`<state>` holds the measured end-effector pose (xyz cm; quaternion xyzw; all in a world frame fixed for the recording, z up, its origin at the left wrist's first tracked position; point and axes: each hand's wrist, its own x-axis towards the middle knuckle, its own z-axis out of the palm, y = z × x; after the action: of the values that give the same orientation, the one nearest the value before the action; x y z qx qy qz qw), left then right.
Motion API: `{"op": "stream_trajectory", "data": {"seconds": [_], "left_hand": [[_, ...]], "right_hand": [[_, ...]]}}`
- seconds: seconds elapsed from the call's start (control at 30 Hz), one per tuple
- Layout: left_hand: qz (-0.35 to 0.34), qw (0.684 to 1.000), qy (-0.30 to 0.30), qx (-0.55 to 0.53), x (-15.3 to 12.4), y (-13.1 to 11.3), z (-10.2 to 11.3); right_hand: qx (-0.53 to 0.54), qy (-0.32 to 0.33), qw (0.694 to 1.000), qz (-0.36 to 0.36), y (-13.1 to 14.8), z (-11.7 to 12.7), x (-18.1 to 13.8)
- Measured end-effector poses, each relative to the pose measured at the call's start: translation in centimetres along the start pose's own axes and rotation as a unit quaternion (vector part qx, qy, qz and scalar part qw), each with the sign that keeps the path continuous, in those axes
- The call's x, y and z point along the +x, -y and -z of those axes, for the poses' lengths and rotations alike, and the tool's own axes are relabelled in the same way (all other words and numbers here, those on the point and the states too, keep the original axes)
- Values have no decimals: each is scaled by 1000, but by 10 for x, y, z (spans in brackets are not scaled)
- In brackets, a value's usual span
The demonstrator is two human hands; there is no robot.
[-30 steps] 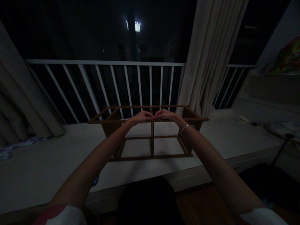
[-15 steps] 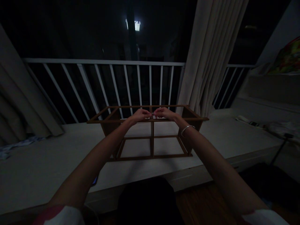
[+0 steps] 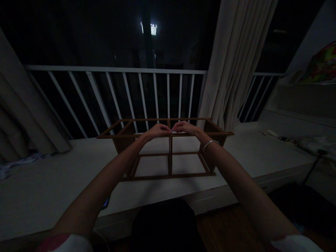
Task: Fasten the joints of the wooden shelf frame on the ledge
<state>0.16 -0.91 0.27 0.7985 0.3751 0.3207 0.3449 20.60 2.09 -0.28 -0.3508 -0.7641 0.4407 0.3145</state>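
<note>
A brown wooden frame (image 3: pixel 170 164), like a small open rack with a central divider, lies on the white ledge in front of me. Over the middle of its upper front rail, my left hand (image 3: pixel 159 131) is closed in a pinch. My right hand (image 3: pixel 186 127) faces it from the other side, thumb and fingers also pinched, with a silver bracelet (image 3: pixel 210 143) round that wrist. Between the fingertips a tiny pale speck shows, too small and dark to name. The fingers hide part of the rail where it meets the divider.
The white ledge (image 3: pixel 65 182) runs across below a window with a white railing (image 3: pixel 118 69). Curtains (image 3: pixel 236 63) hang at both sides. A phone (image 3: pixel 105 203) lies beside my left forearm. Cloth items (image 3: pixel 280 136) lie at the right; a dark bag-like shape (image 3: pixel 301 206) is below.
My left fingertips have shifted slightly right and down toward the rail. My right fingers have drawn a little apart from the left ones. The wooden frame stays in place.
</note>
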Motion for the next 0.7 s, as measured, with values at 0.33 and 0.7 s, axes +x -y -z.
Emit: {"op": "stream_trajectory", "data": {"seconds": [0.33,0.7], "left_hand": [[-20,1000,13,-14,3,4,-1],[-40,999,2,-2,2,4,-2]], "right_hand": [[21,-1,1000,15,0,0,0],[30,9,999,23,-2,1,3]]}}
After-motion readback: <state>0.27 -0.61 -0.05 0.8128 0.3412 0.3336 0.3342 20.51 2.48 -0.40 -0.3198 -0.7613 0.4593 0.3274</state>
